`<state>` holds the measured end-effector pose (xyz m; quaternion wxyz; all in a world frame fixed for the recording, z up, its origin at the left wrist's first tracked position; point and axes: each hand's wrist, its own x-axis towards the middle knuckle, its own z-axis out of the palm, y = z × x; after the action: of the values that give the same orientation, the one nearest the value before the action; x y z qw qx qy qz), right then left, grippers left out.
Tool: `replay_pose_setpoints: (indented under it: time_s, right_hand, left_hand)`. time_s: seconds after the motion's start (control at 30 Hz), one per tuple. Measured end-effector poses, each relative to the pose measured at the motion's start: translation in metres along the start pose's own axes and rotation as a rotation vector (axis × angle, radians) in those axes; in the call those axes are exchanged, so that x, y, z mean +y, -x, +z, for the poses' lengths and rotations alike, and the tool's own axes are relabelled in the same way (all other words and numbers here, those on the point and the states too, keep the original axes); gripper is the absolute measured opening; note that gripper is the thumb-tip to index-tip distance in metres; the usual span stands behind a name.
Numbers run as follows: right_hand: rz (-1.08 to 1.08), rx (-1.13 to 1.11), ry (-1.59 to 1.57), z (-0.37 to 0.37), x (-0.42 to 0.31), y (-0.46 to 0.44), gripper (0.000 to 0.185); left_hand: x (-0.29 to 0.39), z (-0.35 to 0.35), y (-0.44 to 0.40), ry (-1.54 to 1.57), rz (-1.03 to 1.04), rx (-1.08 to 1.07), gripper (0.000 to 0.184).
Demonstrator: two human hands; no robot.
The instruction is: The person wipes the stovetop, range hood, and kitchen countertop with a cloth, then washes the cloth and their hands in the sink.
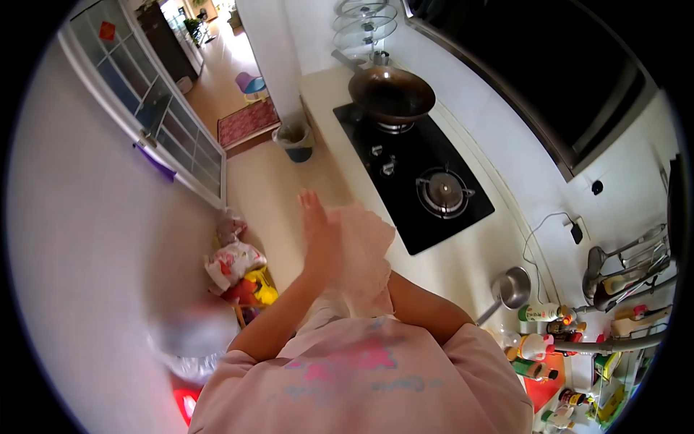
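A thin, pale pink cloth (361,249) hangs in front of my chest. Against its left side is my left hand (319,235), its fingers stretched upward and somewhat blurred, with the palm facing the cloth. My right forearm (426,307) comes in from the right and passes behind the cloth, which covers my right hand and its fingers. Whether that hand grips the cloth cannot be seen.
A black gas hob (405,166) with a dark wok (392,94) is on the counter to the right. Nearby are a small metal pot (512,288), bottles and hanging utensils. A bin (295,141), glazed door (152,98) and plastic bags (235,265) stand left.
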<state>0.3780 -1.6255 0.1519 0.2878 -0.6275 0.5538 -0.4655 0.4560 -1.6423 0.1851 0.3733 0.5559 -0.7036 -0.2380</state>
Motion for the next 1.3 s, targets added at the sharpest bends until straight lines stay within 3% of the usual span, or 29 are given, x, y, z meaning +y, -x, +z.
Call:
replay_pose_setpoints:
  time_s: [0.13, 0.2, 0.27, 0.4, 0.43, 0.5, 0.57, 0.67, 0.7, 0.77, 0.8, 0.87, 0.93, 1.0, 1.07, 1.1, 1.23, 1.3]
  right_hand:
    - [-0.015, 0.373, 0.186, 0.047, 0.093, -0.089, 0.031]
    - [0.143, 0.501, 0.314, 0.056, 0.076, -0.124, 0.033]
    - [0.177, 0.373, 0.225, 0.016, 0.068, -0.140, 0.030]
    - [0.273, 0.125, 0.110, -0.086, 0.005, -0.176, 0.026]
    - [0.312, 0.112, 0.096, -0.103, -0.006, -0.186, 0.026]
    - [0.433, 0.250, -0.079, -0.128, -0.006, -0.193, 0.027]
    - [0.365, 0.703, -0.651, -0.137, 0.106, -0.153, 0.019]
    - [0.697, 0.462, 0.714, -0.182, 0.062, -0.173, 0.006]
    - [0.626, 0.529, 0.985, -0.185, 0.094, -0.158, 0.009]
    - [0.564, 0.851, -0.008, -0.188, 0.107, -0.148, 0.021]
    - [0.424, 1.030, -0.308, -0.184, 0.123, -0.141, 0.022]
    - [0.442, 1.246, -0.711, -0.193, 0.130, -0.150, 0.022]
    - [0.582, 1.300, -0.666, -0.198, 0.128, -0.157, 0.022]
    - [0.488, 1.180, -0.454, -0.194, 0.121, -0.157, 0.024]
    - [0.251, 1.355, -0.771, -0.189, 0.132, -0.155, 0.025]
    - [0.249, 1.424, -0.905, -0.184, 0.119, -0.163, 0.028]
    - [0.407, 1.452, -0.528, -0.164, 0.113, -0.169, 0.038]
    - [0.386, 1.430, -0.401, -0.145, 0.086, -0.182, 0.043]
  left_hand:
    - [-0.013, 0.014, -0.081, -0.038, 0.256, -0.117, 0.074]
    - [-0.020, 0.006, -0.128, -0.017, 0.372, -0.125, 0.073]
    - [-0.017, 0.016, -0.172, -0.124, 0.385, -0.149, 0.074]
    - [-0.016, 0.033, -0.218, 0.252, 0.669, -0.294, 0.061]
    - [-0.003, 0.033, -0.234, 0.298, 0.734, -0.257, 0.050]
    - [0.017, 0.032, -0.275, 0.463, 0.715, -0.301, 0.043]
    - [0.051, 0.029, -0.322, 0.607, 0.722, -0.233, 0.029]
    - [0.101, 0.021, -0.402, 0.560, 0.818, -0.102, 0.031]
    - [0.118, 0.022, -0.432, 0.566, 0.911, -0.017, 0.034]
    - [0.156, 0.018, -0.484, 0.535, 1.003, 0.094, 0.042]
    - [0.173, 0.014, -0.502, 0.500, 0.992, 0.116, 0.046]
    - [0.196, 0.023, -0.541, 0.505, 1.053, 0.235, 0.054]
    - [0.217, 0.033, -0.571, 0.479, 1.139, 0.359, 0.059]
    - [0.230, 0.042, -0.587, 0.458, 1.170, 0.412, 0.063]
    - [0.244, 0.046, -0.601, 0.461, 1.158, 0.423, 0.066]
    - [0.245, 0.049, -0.609, 0.450, 1.167, 0.409, 0.071]
    - [0.256, 0.055, -0.626, 0.250, 1.234, 0.465, 0.083]
    - [0.254, 0.057, -0.629, 0.387, 1.281, 0.421, 0.083]
